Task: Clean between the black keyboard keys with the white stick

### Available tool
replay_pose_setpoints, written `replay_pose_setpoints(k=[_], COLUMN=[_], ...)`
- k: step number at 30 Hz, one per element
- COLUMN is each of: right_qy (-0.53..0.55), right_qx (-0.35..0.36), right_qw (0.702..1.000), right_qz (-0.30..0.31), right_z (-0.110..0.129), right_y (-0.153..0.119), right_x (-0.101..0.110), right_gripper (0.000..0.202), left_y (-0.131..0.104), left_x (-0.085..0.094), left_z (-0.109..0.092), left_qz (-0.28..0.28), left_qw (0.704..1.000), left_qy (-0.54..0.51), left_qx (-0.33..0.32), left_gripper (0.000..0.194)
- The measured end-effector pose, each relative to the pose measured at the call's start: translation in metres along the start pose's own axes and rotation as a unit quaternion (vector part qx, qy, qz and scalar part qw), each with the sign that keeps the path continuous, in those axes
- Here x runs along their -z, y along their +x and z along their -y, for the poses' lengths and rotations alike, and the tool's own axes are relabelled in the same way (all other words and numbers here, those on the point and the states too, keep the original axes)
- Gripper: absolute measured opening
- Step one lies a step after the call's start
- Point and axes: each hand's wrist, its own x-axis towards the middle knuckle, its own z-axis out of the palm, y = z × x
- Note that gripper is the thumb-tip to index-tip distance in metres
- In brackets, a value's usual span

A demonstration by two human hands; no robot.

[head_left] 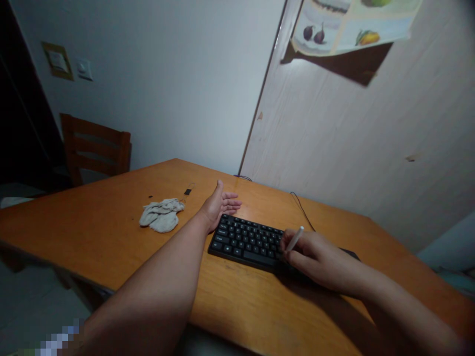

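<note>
A black keyboard (252,242) lies on the wooden table in front of me. At its left end my left hand (221,203) rests on edge, thumb up and fingers stretched out, holding nothing. Over the right part of the keys, my right hand (311,254) pinches a slim white stick (296,239) that slants upward. The stick's lower end is hidden by my fingers, so its exact kind does not show. My right hand and forearm cover much of the keyboard's right side. A crumpled pale grey cloth (161,215) lies left of my left forearm.
Beyond the cloth is a small black piece with a thin loop (188,191). A dark cable (302,210) runs behind the keyboard on the table (230,306). A wooden chair (96,146) stands at the far left. Walls border the table's back, with a fruit picture sheet (334,29) hanging above.
</note>
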Motion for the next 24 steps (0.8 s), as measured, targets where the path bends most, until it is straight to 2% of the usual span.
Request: replay_pose_setpoints(k=[13,24], right_qy=[0.064,0.054], right_qx=[0.008,0.014], right_qw=[0.998,0.998], right_qz=[-0.002,0.002], right_z=[0.006,0.013], right_y=[0.019,0.032], right_x=[-0.012,-0.022], right_gripper=[0.011,0.012], left_y=[-0.003,0.001], left_x=[-0.004,-0.002], left_z=[-0.001,0.001], left_qz=[-0.002,0.009], left_qw=[1.000,1.000], left_qy=[-0.005,-0.003], left_qx=[0.007,0.004], left_gripper=[0.081,0.083])
